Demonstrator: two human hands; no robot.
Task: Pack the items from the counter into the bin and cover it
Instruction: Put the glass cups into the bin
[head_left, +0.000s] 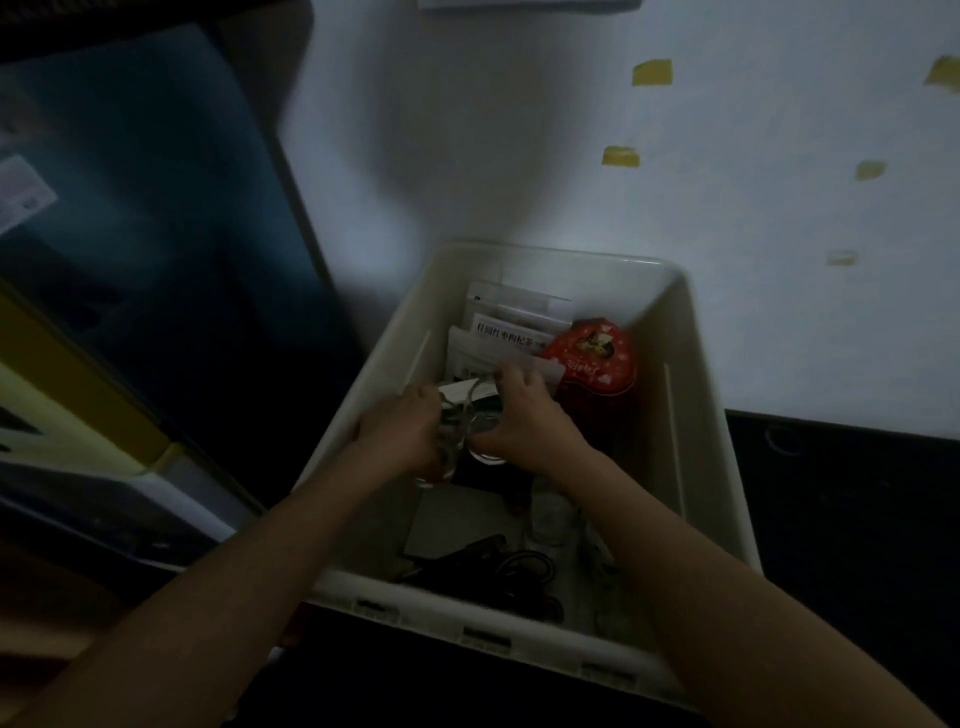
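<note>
The bin is off-white; the tin inside is red with white marks. Far right, yellow tape scraps dot the white wall.

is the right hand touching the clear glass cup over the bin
Touching: the head view shows the right hand with fingers curled round a clear glass cup, inside the white bin.

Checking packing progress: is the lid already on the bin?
No, the white bin is open, with both hands reaching inside among the packed items.
</note>
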